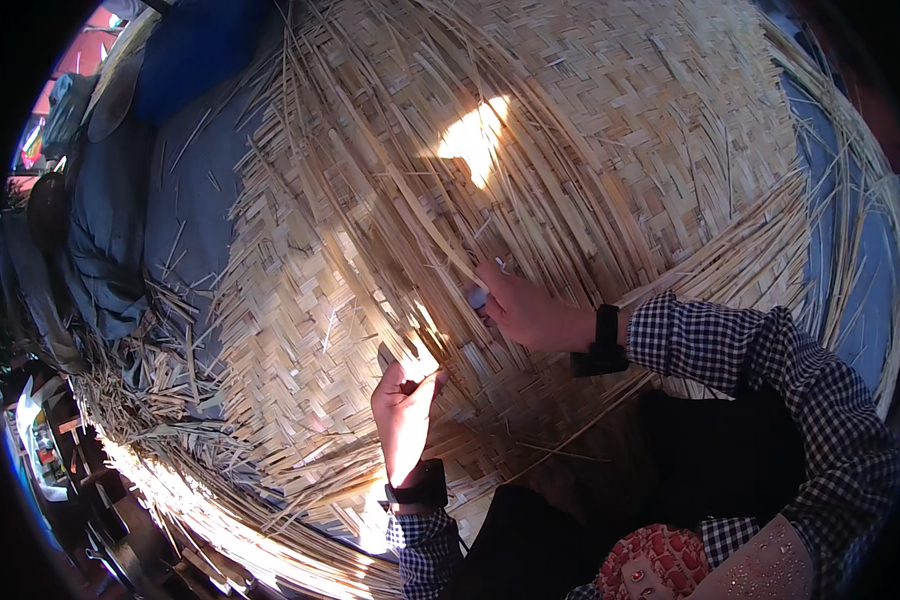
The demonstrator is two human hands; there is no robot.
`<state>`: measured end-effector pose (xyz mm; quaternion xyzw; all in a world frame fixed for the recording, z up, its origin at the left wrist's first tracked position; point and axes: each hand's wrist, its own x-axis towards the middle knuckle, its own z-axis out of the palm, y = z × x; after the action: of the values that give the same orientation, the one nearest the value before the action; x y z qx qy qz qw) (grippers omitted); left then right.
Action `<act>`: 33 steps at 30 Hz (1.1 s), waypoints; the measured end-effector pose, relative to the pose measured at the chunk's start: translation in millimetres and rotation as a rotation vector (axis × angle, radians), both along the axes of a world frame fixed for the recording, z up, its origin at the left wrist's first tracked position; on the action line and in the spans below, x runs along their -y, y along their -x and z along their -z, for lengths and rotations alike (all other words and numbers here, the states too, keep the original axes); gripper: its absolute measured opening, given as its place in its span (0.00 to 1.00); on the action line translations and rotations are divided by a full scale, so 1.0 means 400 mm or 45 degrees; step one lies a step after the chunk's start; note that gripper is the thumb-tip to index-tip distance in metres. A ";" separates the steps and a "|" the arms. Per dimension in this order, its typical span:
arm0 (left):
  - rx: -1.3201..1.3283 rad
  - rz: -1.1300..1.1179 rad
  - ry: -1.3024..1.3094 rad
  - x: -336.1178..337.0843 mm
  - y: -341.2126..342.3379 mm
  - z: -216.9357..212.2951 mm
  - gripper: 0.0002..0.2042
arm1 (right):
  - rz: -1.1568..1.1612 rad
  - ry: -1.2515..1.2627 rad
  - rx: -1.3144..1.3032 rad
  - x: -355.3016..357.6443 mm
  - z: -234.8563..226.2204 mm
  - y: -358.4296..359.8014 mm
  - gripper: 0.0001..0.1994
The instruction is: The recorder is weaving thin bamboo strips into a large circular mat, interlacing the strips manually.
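I seem to be weaving the mat (670, 130), right hand (520, 308) pinching a pale strip (438, 238), nearer left hand (402, 412) curled, its hold unclear; next calls for careful aligning.

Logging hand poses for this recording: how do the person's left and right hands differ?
The left hand points up the picture; the right hand reaches mainly leftward. The left hand is partly in bright sunlight, the right hand mostly in shade. The left hand sits lower in view than the right hand. Both have a black wristband and a checkered sleeve.
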<state>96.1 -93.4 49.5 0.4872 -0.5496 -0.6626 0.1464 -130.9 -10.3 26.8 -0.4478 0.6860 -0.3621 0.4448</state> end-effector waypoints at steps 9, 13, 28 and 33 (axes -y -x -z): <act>-0.431 -0.026 -0.112 0.026 -0.004 -0.009 0.14 | -0.224 -0.436 0.809 0.023 0.032 0.037 0.28; -0.609 -0.068 -0.281 0.036 0.021 -0.014 0.26 | -0.327 -0.309 0.286 -0.002 0.029 0.015 0.26; -0.740 -0.055 -0.574 0.069 0.061 0.048 0.28 | -0.807 0.175 0.316 -0.016 0.015 0.028 0.14; -0.211 -0.918 0.082 0.085 -0.095 -0.081 0.23 | -0.598 -0.038 -0.223 -0.084 -0.002 0.095 0.08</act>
<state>134.2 -127.3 81.8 0.5896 -0.3493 -0.5880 0.4296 -169.1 23.2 27.6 -0.6179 0.6043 -0.1986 0.4622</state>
